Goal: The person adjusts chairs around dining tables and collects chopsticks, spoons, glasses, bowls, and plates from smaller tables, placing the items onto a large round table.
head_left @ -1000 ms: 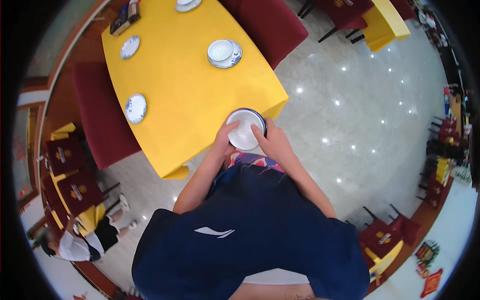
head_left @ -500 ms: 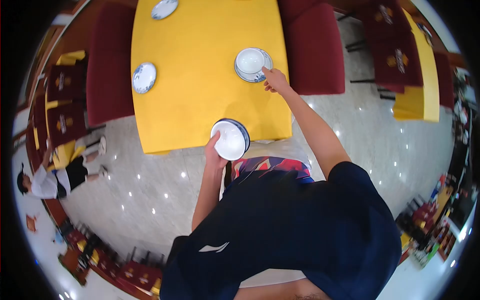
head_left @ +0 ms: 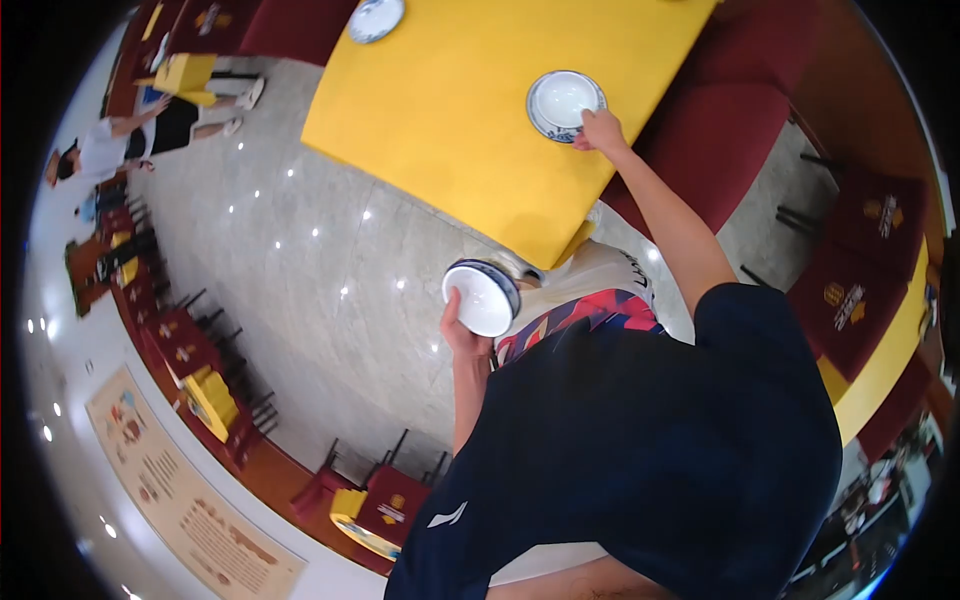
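Note:
My left hand (head_left: 462, 332) holds a small stack of white bowls (head_left: 480, 303) with blue rims, tilted, in front of my body and off the table's edge. My right hand (head_left: 602, 134) reaches over the yellow-covered table (head_left: 440, 110), its fingers closed at the lower right rim of a white bowl (head_left: 565, 100). That bowl rests on a blue-patterned plate (head_left: 538, 122). Another patterned plate (head_left: 376, 18) lies near the table's far left edge.
A dark red seat (head_left: 715, 150) stands along the table's right side. More red chairs (head_left: 850, 290) are farther right. A person (head_left: 125, 140) in a white top is at the upper left. Chairs (head_left: 385, 500) stand at the lower left.
My right hand has left the held bowls and reached out to the bowl on the table. My left hand keeps the stack. The view has turned, and the table appears rotated.

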`<act>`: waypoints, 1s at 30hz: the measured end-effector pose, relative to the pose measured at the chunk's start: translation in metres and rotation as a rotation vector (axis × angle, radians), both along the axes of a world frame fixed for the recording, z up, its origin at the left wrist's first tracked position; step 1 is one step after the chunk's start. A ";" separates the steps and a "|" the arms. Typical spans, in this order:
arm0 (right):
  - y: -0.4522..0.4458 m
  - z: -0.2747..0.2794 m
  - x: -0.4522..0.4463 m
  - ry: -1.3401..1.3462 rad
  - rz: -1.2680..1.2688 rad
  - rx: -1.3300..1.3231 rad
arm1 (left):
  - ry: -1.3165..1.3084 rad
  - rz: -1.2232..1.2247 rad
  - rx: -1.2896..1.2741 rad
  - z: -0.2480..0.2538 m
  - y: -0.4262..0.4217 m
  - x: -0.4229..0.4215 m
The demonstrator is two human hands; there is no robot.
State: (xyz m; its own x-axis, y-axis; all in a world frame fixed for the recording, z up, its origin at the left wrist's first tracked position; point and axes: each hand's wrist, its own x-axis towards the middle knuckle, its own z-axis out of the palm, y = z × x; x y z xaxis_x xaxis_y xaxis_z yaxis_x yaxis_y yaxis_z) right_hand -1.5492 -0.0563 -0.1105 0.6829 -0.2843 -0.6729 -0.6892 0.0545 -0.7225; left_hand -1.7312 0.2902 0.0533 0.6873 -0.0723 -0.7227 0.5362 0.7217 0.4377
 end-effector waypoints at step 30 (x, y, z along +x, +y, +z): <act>-0.065 0.265 -0.396 -0.405 0.552 -0.370 | -0.501 0.053 -0.586 0.008 -0.225 -0.198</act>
